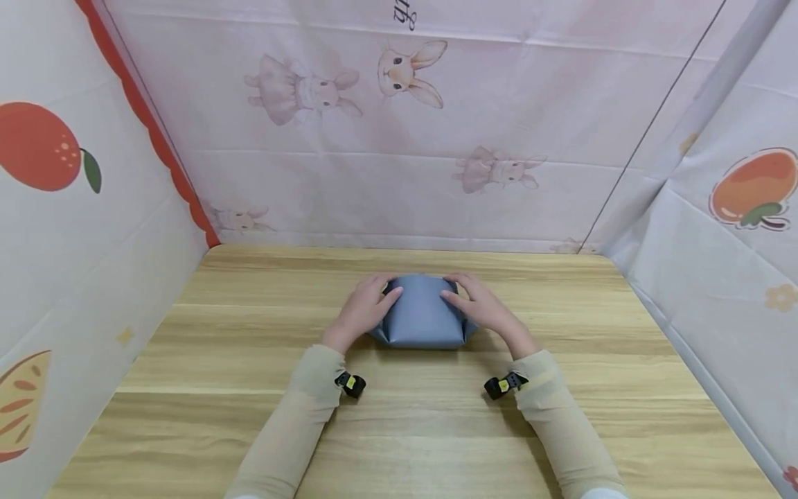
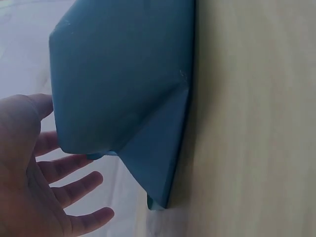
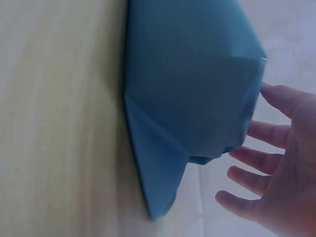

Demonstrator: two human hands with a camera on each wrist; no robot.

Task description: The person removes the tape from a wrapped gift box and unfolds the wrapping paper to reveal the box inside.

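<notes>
A blue-grey, leather-like pouch or box (image 1: 426, 315) with folded-in side corners stands on the wooden table in front of me. Its exact kind cannot be told. My left hand (image 1: 364, 305) touches its upper left side, thumb towards the front face. On the upper right side, my right hand (image 1: 485, 303) touches it in the same way. The left wrist view shows the left fingers (image 2: 79, 190) spread and nearly straight beside the blue side wall (image 2: 123, 74). Likewise, the right fingers (image 3: 249, 180) are spread at the opposite side wall (image 3: 192, 94). Its back is hidden.
The wood-grain table (image 1: 424, 430) extends around the hands. Behind it hangs a pink sheet (image 1: 349, 194) printed with rabbits. White sheets with fruit prints stand at the left (image 1: 112, 263) and right (image 1: 704, 277). Both wrists carry small black cameras.
</notes>
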